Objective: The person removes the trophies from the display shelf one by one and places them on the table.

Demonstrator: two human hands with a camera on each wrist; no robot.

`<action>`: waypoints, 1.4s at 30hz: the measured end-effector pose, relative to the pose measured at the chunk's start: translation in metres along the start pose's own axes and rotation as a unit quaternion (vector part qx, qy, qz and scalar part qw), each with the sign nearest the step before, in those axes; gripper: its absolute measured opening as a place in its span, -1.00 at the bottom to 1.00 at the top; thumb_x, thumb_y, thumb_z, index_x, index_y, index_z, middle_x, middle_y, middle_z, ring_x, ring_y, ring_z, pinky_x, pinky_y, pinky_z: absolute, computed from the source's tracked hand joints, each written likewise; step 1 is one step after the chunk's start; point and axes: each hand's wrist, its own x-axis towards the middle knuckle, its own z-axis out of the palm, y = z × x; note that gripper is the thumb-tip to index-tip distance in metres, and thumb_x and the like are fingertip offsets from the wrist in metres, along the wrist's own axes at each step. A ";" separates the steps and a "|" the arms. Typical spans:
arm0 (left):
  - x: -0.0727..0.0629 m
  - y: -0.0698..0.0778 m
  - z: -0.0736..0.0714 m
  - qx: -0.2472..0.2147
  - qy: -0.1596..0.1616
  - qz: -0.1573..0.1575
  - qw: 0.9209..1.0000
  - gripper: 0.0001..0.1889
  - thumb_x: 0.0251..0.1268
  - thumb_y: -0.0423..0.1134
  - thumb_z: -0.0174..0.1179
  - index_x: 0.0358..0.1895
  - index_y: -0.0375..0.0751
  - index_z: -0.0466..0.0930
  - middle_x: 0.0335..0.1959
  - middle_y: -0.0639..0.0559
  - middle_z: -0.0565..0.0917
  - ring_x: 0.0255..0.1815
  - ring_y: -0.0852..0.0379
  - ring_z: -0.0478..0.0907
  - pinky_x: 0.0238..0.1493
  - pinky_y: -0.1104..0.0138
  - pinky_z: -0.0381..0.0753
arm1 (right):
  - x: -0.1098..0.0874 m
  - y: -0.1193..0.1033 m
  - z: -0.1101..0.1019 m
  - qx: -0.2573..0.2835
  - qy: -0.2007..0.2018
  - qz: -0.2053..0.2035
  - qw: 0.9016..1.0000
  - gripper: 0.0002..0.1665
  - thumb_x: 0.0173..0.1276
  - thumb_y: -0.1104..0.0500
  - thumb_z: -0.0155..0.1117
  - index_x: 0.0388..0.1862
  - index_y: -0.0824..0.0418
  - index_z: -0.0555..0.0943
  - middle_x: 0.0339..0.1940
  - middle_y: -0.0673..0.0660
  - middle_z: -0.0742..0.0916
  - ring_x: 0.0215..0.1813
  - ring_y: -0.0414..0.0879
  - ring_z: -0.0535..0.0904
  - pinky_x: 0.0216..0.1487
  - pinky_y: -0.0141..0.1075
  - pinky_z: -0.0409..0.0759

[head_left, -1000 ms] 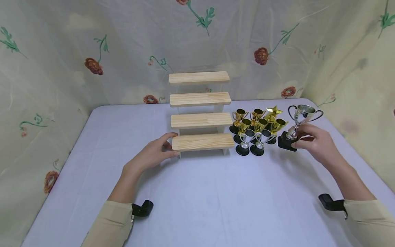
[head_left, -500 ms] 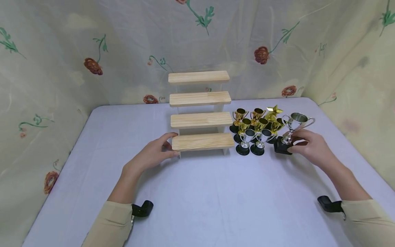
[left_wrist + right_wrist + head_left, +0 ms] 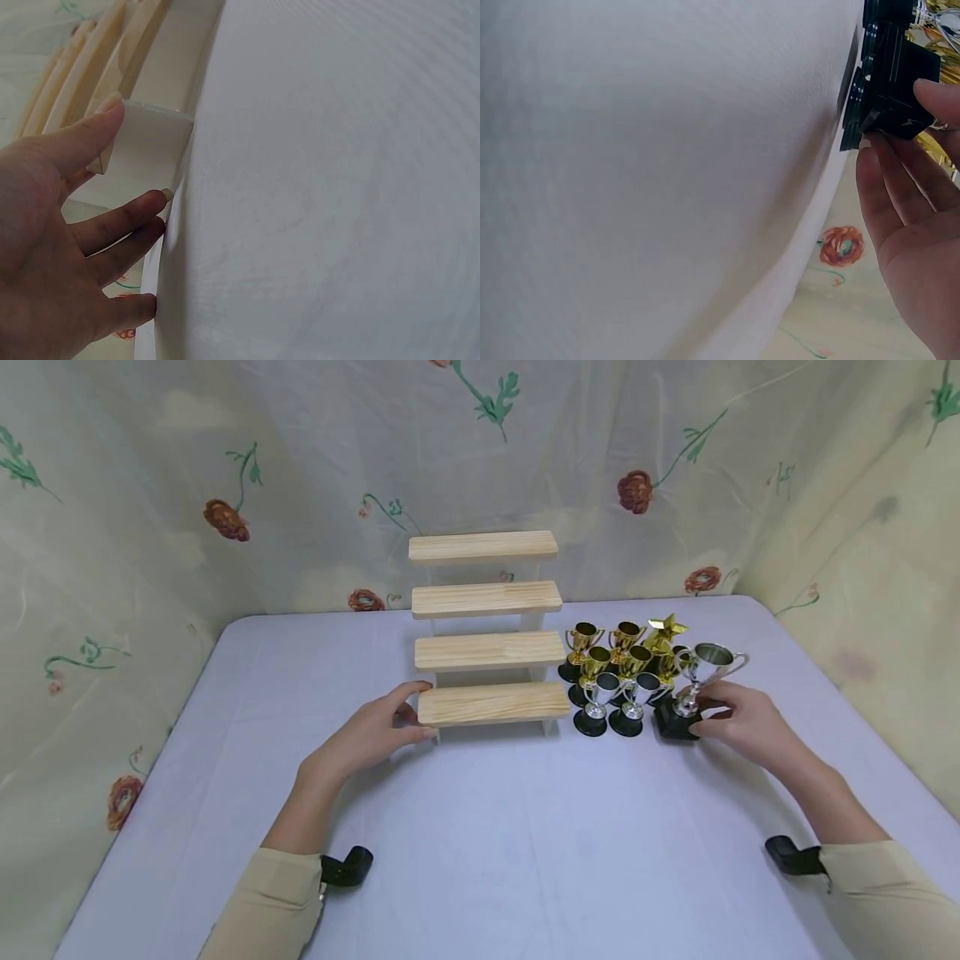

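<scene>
A wooden four-step display stand [image 3: 491, 704] with pale side supports stands at mid-table. My left hand [image 3: 369, 732] grips the left end of its lowest step. In the left wrist view the thumb lies at the edge of a white support panel [image 3: 152, 142], the other fingers spread beside it. My right hand [image 3: 744, 723] holds a large silver trophy cup [image 3: 705, 670] upright by its black square base [image 3: 909, 84], fingers and thumb on either side. The base is low over the cloth, right beside several smaller trophies. The cup overlaps a gold one in the head view.
Right of the stand, two small silver trophies [image 3: 592, 720] are in front of several gold cups [image 3: 595, 664] and a gold star trophy [image 3: 664, 631]. White cloth [image 3: 480, 843] covers the table. Flowered curtains [image 3: 315, 485] hang behind and at both sides.
My right hand has moved left and down with the silver trophy, bringing it beside the group of small trophies. The left hand keeps its place on the stand.
</scene>
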 end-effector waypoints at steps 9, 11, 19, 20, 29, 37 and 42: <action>0.001 -0.001 0.001 0.002 -0.002 -0.005 1.000 -0.28 0.26 0.15 0.30 0.46 0.36 0.20 0.05 0.00 0.62 0.00 0.00 0.54 -0.14 0.23 0.55 | 0.005 -0.002 0.004 -0.024 -0.016 -0.009 1.000 -0.46 0.14 0.27 0.36 0.12 0.47 0.57 0.00 0.48 0.71 0.02 0.39 0.66 -0.01 -0.05 0.65; 0.001 -0.002 0.001 0.002 -0.003 -0.005 1.000 -0.28 0.26 0.14 0.30 0.46 0.36 0.20 0.05 0.00 0.62 0.00 0.00 0.54 -0.14 0.24 0.54 | 0.005 -0.003 0.005 -0.024 -0.020 -0.011 0.999 -0.47 0.14 0.27 0.36 0.11 0.48 0.57 -0.01 0.48 0.71 0.03 0.39 0.66 0.02 0.07 0.63; 0.003 0.000 0.001 -0.001 -0.004 -0.009 1.000 -0.27 0.26 0.15 0.30 0.46 0.37 0.19 0.06 0.00 0.62 0.01 -0.01 0.53 -0.14 0.23 0.55 | 0.007 -0.004 0.006 -0.031 -0.032 -0.009 0.999 -0.49 0.18 0.29 0.35 0.10 0.50 0.56 -0.01 0.49 0.71 0.04 0.39 0.65 0.08 0.16 0.58; 0.003 0.000 0.001 -0.001 -0.003 -0.009 1.000 -0.28 0.26 0.15 0.30 0.46 0.38 0.19 0.06 0.00 0.61 0.01 -0.01 0.53 -0.14 0.24 0.55 | 0.007 -0.004 0.006 -0.032 -0.033 -0.007 0.999 -0.49 0.18 0.29 0.35 0.10 0.50 0.56 0.00 0.50 0.70 0.04 0.40 0.65 0.08 0.17 0.57; 0.002 -0.002 0.002 0.004 -0.004 -0.003 1.000 -0.28 0.28 0.14 0.29 0.47 0.36 0.18 0.08 -0.03 0.62 0.00 -0.02 0.54 -0.15 0.24 0.56 | 0.008 -0.007 0.008 -0.052 -0.047 0.007 0.998 -0.47 0.23 0.28 0.32 0.13 0.57 0.51 0.01 0.53 0.68 0.05 0.42 0.62 0.11 0.19 0.53; 0.004 -0.002 0.004 0.006 0.002 -0.001 1.000 -0.28 0.28 0.12 0.30 0.47 0.32 0.19 0.09 -0.06 0.62 0.00 -0.03 0.54 -0.17 0.24 0.55 | 0.008 -0.009 0.009 -0.065 -0.050 0.009 0.997 -0.49 0.24 0.30 0.27 0.12 0.57 0.51 -0.02 0.52 0.69 0.04 0.41 0.61 0.10 0.19 0.52; 0.003 -0.003 0.004 0.009 0.003 -0.005 1.000 -0.27 0.28 0.14 0.29 0.48 0.34 0.18 0.10 -0.06 0.62 0.03 -0.04 0.54 -0.17 0.24 0.56 | 0.003 -0.013 0.005 -0.058 -0.051 0.013 0.997 -0.46 0.25 0.27 0.29 0.18 0.52 0.48 0.03 0.50 0.68 0.07 0.39 0.62 0.12 0.18 0.52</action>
